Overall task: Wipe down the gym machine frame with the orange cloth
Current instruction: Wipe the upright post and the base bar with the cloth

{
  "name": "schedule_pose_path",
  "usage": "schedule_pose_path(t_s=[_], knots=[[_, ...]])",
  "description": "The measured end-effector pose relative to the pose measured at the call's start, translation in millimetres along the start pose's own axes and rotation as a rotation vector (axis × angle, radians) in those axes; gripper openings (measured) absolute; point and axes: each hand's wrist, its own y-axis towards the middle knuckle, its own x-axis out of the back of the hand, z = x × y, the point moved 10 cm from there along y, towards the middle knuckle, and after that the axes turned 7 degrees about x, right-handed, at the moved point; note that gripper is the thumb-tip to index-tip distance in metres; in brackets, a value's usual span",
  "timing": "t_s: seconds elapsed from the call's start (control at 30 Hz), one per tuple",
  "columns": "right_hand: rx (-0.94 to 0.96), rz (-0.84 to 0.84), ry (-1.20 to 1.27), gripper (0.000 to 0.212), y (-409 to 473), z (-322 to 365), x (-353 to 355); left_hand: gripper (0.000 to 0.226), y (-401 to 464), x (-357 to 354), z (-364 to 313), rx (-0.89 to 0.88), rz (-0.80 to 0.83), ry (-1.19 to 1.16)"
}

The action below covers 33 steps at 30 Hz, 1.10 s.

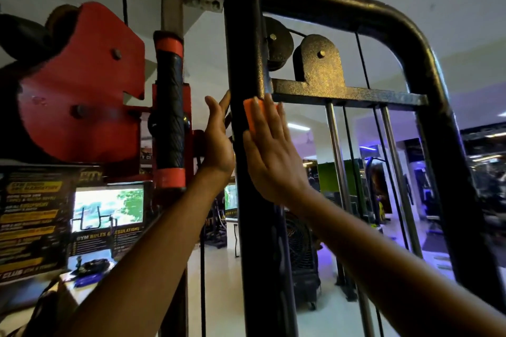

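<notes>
The black upright post of the gym machine frame (pixel 247 68) runs down the middle of the view. My right hand (pixel 271 150) lies flat with straight fingers and presses the folded orange cloth (pixel 251 115) against the post's front face, just below a crossbar. Most of the cloth is hidden under my fingers. My left hand (pixel 217 137) is raised on the post's left side, fingers straight, its fingertips touching the post's left edge.
A black textured crossbar with a pulley bracket (pixel 320 63) joins the post at the right, above chrome guide rods (pixel 336 150). A curved black frame tube (pixel 427 52) arcs overhead. A red pulley housing (pixel 82 85) and a padded handle (pixel 169 107) stand at the left.
</notes>
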Motion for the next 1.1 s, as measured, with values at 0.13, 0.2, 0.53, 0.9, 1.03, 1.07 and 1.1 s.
schedule_pose_path(t_s=[0.13,0.2,0.53,0.9,1.03,1.07,1.1], knots=[[-0.012,-0.033,-0.053,0.066,44,-1,7,0.066,-2,0,0,0.008,-0.009,-0.032],[-0.032,-0.036,-0.052,0.066,13,4,2,0.066,-5,1,2,0.013,-0.013,-0.013],[-0.076,-0.044,-0.011,0.065,13,-1,4,0.048,-1,7,3,-0.033,-0.035,0.122],[-0.084,-0.072,-0.043,0.065,-16,5,-1,0.048,-24,6,-1,0.055,-0.067,0.175],[-0.102,-0.098,-0.003,0.064,-87,20,-12,0.049,-36,7,3,0.09,-0.066,0.206],[-0.114,-0.083,0.02,0.064,-107,23,-15,0.05,-41,6,3,0.095,-0.069,0.207],[-0.123,-0.067,0.029,0.065,-116,24,-18,0.052,-45,7,4,0.097,-0.072,0.217]])
